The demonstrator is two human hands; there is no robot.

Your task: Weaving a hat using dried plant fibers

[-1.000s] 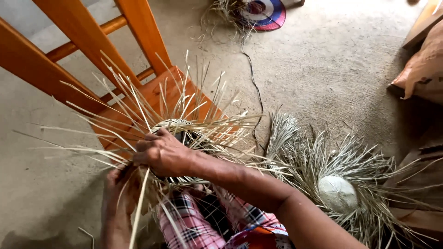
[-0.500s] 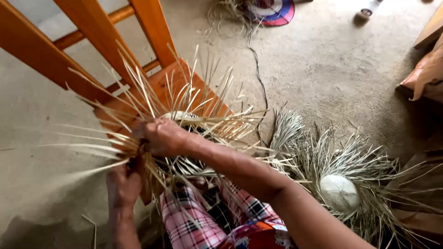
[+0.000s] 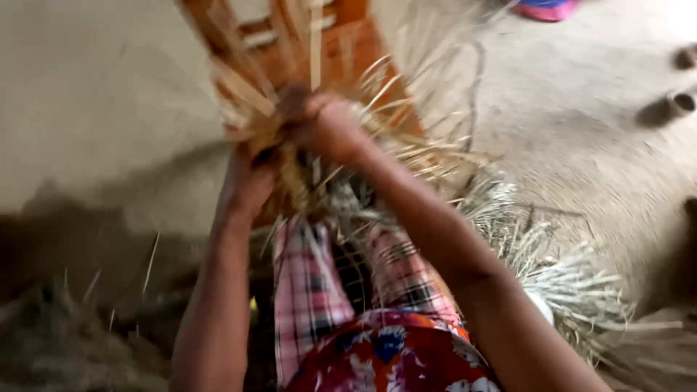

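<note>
Blurred view downward: half-woven piece of pale dry straw strips against an orange wooden chair frame. Right hand closed over weave; left hand clutching loose strands. Probably light, springy, brittle; best gripped at woven core.

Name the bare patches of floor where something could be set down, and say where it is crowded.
Bare floor lies left of the wooden chair. Another bare patch lies right of the chair, short of the dark round objects. It is crowded where the left hand and right hand grip the straw weaving, and at the straw pile on the right.
</note>
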